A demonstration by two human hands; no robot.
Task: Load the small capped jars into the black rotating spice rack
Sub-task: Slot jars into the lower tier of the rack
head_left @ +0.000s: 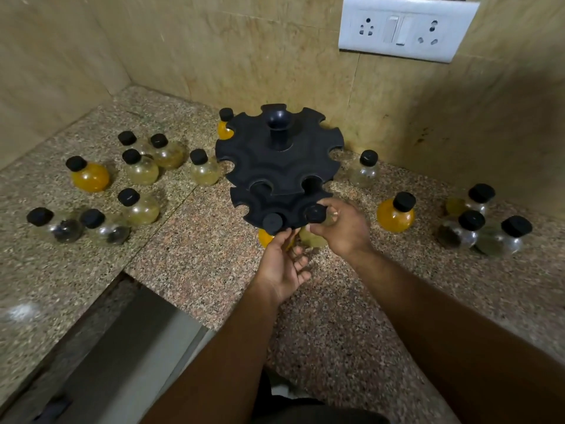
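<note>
The right hand (339,228) has its fingers (324,206) and thumb closed around a pale-filled jar (316,214), gripping just under the black cap, with the neck at or in a slot on the near rim of the rack's lower tier. Whether the neck is fully seated cannot be told; the hand covers the slot. The left hand (282,264) is loosely open, palm turned up, fingertips (287,232) at the underside of the rim beside a yellow jar (272,223) that already hangs in the neighbouring slot. It grips nothing that can be seen; it appears to steady the tier.

The black rotating spice rack (279,166) stands on the granite counter (198,264) close to the tiled corner, its other visible slots empty. One yellow jar (225,123) sits behind its far left edge; whether this one is slotted or merely standing behind is unclear.

Loose jars stand on both sides: a group of eight to the left, including a yellow one (88,174), and to the right a clear one (365,169), a yellow one (397,214) and a cluster of four (480,223).

Risks, in my judgement: the tier may turn under the push of insertion if the left hand gives way, so that the neck misses its slot. A half-seated jar could drop when released. The hanging yellow jar sits near enough to be knocked.

Hidden: the rack's base and the lower bodies of both slotted jars. Contents of the darker jars are too blurred to identify. A wall socket plate (403,29) sits above.
</note>
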